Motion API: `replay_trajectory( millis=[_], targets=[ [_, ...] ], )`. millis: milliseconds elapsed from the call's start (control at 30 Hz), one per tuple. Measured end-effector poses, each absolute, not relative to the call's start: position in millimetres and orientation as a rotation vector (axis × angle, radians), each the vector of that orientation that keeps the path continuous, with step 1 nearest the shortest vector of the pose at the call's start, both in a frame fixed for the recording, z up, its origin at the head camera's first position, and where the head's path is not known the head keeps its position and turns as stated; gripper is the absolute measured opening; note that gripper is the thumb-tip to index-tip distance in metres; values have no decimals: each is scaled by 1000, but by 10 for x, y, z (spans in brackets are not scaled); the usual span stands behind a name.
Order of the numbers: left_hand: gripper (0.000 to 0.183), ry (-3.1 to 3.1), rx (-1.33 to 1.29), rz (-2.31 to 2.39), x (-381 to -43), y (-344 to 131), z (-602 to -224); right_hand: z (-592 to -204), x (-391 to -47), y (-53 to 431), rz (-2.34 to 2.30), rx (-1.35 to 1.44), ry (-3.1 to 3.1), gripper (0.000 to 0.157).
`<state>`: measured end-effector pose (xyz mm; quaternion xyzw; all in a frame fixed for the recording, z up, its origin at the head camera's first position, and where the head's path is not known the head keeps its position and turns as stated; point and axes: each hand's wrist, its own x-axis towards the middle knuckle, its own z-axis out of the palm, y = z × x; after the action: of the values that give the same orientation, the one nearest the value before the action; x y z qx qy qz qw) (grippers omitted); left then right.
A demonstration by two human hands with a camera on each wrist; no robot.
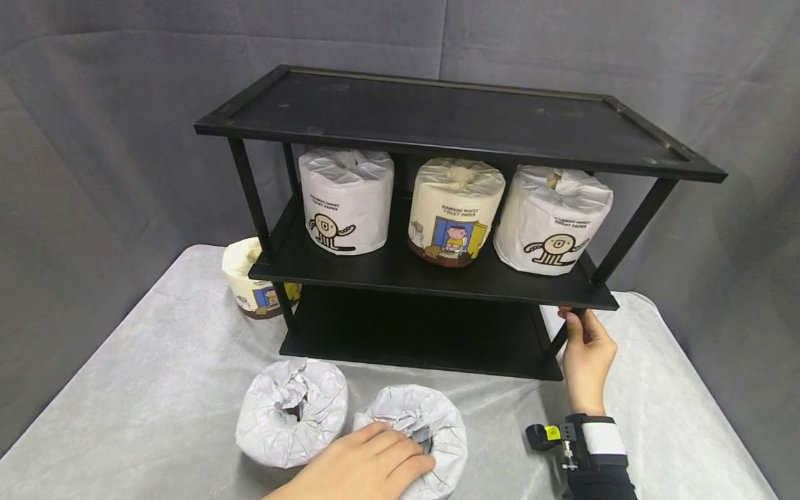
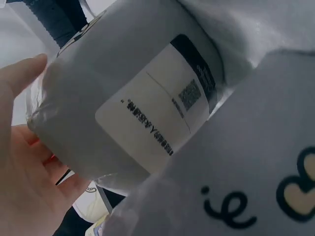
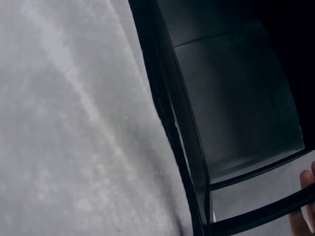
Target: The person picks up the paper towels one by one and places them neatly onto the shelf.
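My left hand (image 1: 369,464) rests over the top of a white-wrapped toilet roll (image 1: 446,430), its fingers near the centre hole. In the left wrist view, that hand (image 2: 29,182) lies at the end of a wrapped toilet roll (image 2: 98,88) bearing a printed label. A second white toilet roll (image 1: 262,417) stands just left of it. With thumb and fingers, my right hand (image 1: 589,357) grips the right front post of a black shelf rack (image 1: 437,278), just under the middle board. The right wrist view shows only fingertips (image 3: 298,223) around a dark bar.
On the middle board stand three toilet rolls: white (image 1: 346,201), cream (image 1: 456,215) and white (image 1: 553,222). Another cream roll (image 1: 250,278) is partly hidden behind the rack's left side. A grey cloth (image 1: 156,389) covers the table, and grey curtains (image 1: 125,139) hang around it.
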<state>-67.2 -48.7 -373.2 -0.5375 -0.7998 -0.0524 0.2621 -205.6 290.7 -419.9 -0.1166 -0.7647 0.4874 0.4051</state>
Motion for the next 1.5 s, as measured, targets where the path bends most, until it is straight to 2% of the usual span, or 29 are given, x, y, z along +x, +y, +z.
replay_trajectory(
  millis=[333, 867, 1100, 1300, 1500],
  targets=[
    [31, -2190, -1428, -9, -654, -408, -3789, -4182, -2049, 2927, 1252, -269, -1926, 18],
    [18, -2069, -1395, 50, -662, -326, -3758, -4209, -2056, 2907, 1268, -264, -1923, 19],
    [24, -2165, -1337, -65, -632, -144, -3749, -4200, -2066, 2929, 1270, -276, -1925, 19],
    [39, -2263, -1345, -133, -657, 8, -3699, -4188, -2064, 2931, 1289, -249, -1919, 18],
    [21, -2155, -1225, -97, -810, 174, -3684, -4188, -2047, 2964, 1285, -245, -1956, 19]
  ],
)
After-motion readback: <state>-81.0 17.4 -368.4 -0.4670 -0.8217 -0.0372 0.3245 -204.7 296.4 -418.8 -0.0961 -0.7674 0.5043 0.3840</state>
